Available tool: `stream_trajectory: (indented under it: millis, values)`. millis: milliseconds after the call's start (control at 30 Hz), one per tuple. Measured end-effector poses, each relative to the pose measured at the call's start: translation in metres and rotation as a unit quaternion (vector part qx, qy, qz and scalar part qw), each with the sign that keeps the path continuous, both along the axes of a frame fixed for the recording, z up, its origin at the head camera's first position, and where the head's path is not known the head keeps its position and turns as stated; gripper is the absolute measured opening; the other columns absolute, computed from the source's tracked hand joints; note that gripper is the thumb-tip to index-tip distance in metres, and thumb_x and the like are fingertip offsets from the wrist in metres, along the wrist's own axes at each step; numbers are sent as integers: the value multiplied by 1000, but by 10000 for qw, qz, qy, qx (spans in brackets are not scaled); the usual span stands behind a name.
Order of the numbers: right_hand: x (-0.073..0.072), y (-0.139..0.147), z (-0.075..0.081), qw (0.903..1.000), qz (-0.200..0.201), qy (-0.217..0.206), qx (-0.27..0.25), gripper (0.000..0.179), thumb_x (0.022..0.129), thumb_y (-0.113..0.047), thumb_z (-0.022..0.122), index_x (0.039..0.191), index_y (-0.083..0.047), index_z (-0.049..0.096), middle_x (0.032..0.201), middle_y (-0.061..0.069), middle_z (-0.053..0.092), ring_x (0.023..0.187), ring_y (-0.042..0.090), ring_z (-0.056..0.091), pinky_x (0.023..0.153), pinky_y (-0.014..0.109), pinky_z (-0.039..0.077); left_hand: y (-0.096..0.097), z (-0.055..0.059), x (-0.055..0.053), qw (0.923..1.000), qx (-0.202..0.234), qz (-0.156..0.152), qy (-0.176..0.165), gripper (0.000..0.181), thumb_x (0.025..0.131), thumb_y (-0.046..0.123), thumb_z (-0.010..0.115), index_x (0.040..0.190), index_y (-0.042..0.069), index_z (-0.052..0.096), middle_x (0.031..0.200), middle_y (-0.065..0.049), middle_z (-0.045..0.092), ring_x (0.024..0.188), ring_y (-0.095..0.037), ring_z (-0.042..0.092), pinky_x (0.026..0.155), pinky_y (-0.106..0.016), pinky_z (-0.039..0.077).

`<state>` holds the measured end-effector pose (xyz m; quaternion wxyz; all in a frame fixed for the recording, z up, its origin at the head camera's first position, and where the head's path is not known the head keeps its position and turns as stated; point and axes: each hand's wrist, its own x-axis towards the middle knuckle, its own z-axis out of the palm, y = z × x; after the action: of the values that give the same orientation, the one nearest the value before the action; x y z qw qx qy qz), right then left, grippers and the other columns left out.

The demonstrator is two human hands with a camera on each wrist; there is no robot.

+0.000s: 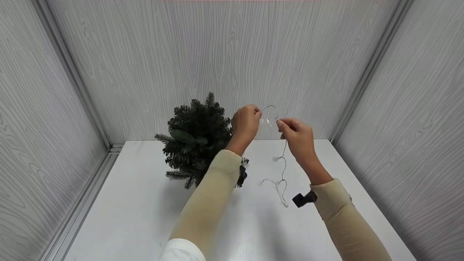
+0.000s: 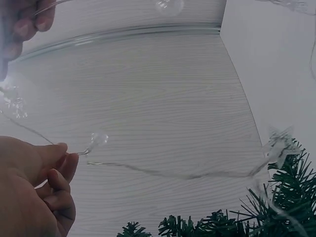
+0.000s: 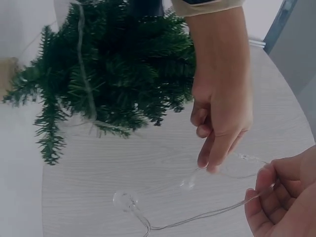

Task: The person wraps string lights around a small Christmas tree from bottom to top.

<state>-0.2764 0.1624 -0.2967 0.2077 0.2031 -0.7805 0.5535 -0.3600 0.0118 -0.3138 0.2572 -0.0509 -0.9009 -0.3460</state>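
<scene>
My left hand (image 1: 247,121) pinches the thin wire of a string of fairy lights between thumb and fingertips. Just to its right, my right hand (image 1: 299,136) holds the same string, and a short loop arches between them. From the right hand the rest hangs over the table, carrying a clear bulb (image 1: 276,158). A small dark green artificial Christmas tree (image 1: 195,139) stands left of my left hand, partly behind that forearm. Part of the string lies across its branches, with a clear star ornament (image 2: 281,145) there. Beside the hands, the left wrist view shows a clear snowflake ornament (image 2: 16,102).
The white table (image 1: 119,203) carries the tree. Grey wood-grain panels (image 1: 232,54) rise behind it and on both sides. A black wrist camera (image 1: 303,199) sticks out from the right sleeve.
</scene>
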Motion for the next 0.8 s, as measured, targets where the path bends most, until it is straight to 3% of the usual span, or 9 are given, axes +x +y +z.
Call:
stream_trajectory:
  millis: [167, 367, 500, 667, 800]
  values:
    - [-13, -9, 13, 9996, 89, -220, -118, 23, 95, -9, 58, 107, 10, 66, 91, 30, 61, 77, 39, 58, 71, 38, 52, 1, 3, 1, 9999, -5, -140, -15, 19, 96, 30, 58, 100, 18, 73, 94, 4, 70, 80, -9, 64, 71, -29, 51]
    - [-28, -11, 18, 9981, -19, -506, -338, 23, 95, -8, 59, 106, 10, 66, 91, 28, 60, 75, 35, 57, 67, 34, 51, 0, 13, 5, 9942, 462, -915, -332, 22, 97, 32, 58, 104, 19, 74, 94, 6, 69, 78, -9, 60, 70, -28, 49]
    - [-35, -9, 19, 9971, -114, -631, -409, 23, 95, -8, 59, 105, 11, 66, 89, 25, 61, 72, 32, 57, 65, 32, 50, -1, 21, 8, 9895, 417, -1285, -521, 23, 97, 32, 58, 111, 22, 73, 94, 8, 70, 80, -6, 62, 67, -28, 48]
    - [-54, -8, 8, 9959, -72, -707, -561, 25, 94, -13, 61, 105, 9, 66, 88, 20, 62, 70, 26, 58, 63, 27, 50, -4, 24, 4, 9887, 145, -1377, -576, 24, 96, 32, 58, 118, 28, 69, 99, 9, 71, 83, -5, 64, 65, -27, 48]
    - [-61, -11, -2, 9973, -96, -588, -432, 27, 94, -21, 63, 105, 3, 69, 89, 15, 63, 73, 20, 59, 67, 25, 51, -11, 24, -2, 9900, 322, -1317, -385, 21, 96, 31, 59, 110, 24, 73, 99, 6, 70, 83, -7, 63, 68, -27, 49]
